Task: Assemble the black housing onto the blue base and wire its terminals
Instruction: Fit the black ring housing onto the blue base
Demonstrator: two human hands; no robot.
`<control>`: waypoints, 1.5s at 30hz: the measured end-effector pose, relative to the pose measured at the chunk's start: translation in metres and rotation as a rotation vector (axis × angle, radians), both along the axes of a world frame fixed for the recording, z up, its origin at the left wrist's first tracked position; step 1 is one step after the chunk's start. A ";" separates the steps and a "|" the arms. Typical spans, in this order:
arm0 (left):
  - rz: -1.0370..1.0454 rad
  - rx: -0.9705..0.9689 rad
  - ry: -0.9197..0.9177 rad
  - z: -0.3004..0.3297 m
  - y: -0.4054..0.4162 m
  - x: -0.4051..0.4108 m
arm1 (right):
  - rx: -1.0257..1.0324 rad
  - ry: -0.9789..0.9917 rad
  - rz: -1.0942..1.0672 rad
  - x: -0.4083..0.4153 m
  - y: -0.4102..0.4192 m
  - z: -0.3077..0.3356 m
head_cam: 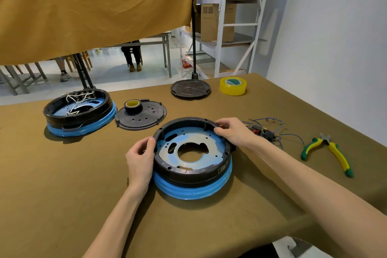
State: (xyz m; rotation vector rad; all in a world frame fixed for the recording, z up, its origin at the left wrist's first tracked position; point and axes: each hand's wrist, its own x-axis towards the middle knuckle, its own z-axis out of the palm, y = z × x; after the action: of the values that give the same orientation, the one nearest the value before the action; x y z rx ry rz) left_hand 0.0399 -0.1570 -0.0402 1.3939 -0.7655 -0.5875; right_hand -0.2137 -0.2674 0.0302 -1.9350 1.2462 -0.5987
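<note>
Black housing [189, 170] sits on the blue base [193, 190] before me; my left hand [139, 158] grips its rim at nine o'clock, my right hand [233, 133] pinches at two. Uneven pressure could seat it crooked, misaligning terminals.

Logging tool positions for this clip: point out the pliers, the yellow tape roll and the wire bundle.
pliers [328, 150]: head view, on the upper yellow handle.
yellow tape roll [232, 88]: head view, on its outer side wall.
wire bundle [266, 132]: head view, on the dark connectors.
</note>
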 end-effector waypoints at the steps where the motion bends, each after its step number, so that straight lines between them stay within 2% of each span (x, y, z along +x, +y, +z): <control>1: -0.008 0.004 -0.008 0.001 0.000 0.000 | 0.007 -0.009 -0.019 -0.001 0.002 -0.002; 5: -0.042 0.019 -0.025 0.000 0.001 0.003 | 0.049 0.012 -0.109 -0.003 0.008 -0.009; 12: -0.070 0.030 -0.077 0.001 0.001 0.007 | 0.133 -0.040 -0.047 -0.007 0.012 -0.004; 23: -0.053 0.017 -0.145 0.002 0.005 0.002 | 0.130 -0.043 -0.005 -0.004 0.005 -0.007; 26: -0.069 0.026 -0.200 0.002 0.005 0.005 | 0.053 0.033 0.007 -0.005 0.005 -0.008; 28: -0.085 0.021 -0.191 0.004 0.002 0.007 | -0.041 0.109 -0.003 -0.002 0.002 -0.007; 31: -0.098 0.002 -0.159 0.005 -0.003 0.006 | -0.100 0.116 -0.035 0.001 -0.003 -0.004; 45: -0.085 -0.003 -0.186 0.005 -0.004 0.007 | -0.100 0.113 -0.060 0.002 -0.004 -0.008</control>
State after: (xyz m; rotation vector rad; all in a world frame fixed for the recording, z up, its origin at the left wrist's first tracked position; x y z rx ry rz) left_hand 0.0467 -0.1606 -0.0347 1.4319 -0.9778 -0.5271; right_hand -0.2117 -0.2717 0.0218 -2.0447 1.3715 -0.5993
